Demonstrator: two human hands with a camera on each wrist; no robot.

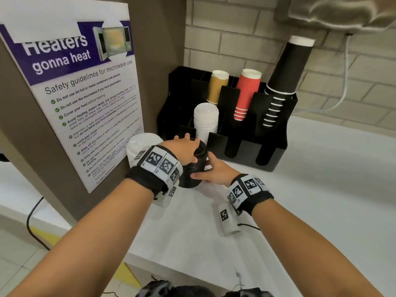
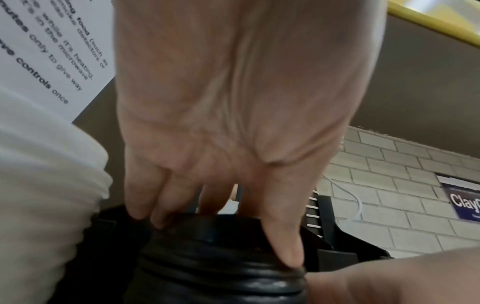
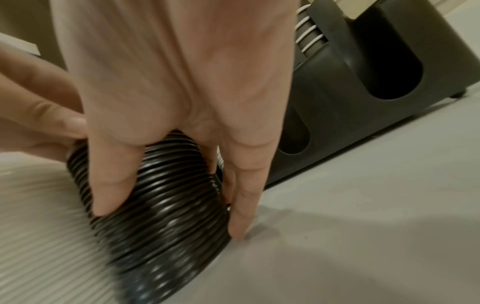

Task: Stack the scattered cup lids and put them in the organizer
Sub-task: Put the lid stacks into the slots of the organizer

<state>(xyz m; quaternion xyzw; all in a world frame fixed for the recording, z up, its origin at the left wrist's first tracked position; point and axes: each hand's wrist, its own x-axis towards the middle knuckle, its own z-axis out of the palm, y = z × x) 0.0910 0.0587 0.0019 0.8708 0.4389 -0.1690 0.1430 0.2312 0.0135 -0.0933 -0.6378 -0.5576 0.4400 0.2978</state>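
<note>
A tall stack of black ribbed cup lids point(image 1: 192, 170) stands on the white counter just in front of the black organizer point(image 1: 276, 151). My left hand point(image 1: 188, 147) grips the stack's top lid from above, fingers curled over its rim point(image 2: 288, 255). My right hand point(image 1: 202, 168) grips the stack's side lower down, thumb on the near face point(image 3: 109, 185) and fingers behind it down to the counter. In the wrist views the black stack point(image 2: 221, 261) point(image 3: 161, 205) fills the space under each palm. A white lid stack point(image 1: 141, 146) stands to the left of the black one.
Another white lid stack point(image 1: 205, 121) sits in the organizer's front left slot. Tan point(image 1: 216, 86), red point(image 1: 246, 93) and black point(image 1: 287, 71) cup stacks fill other slots. A brown panel with a microwave poster point(image 1: 85, 99) stands close on the left. White counter point(image 1: 321, 200) extends to the right.
</note>
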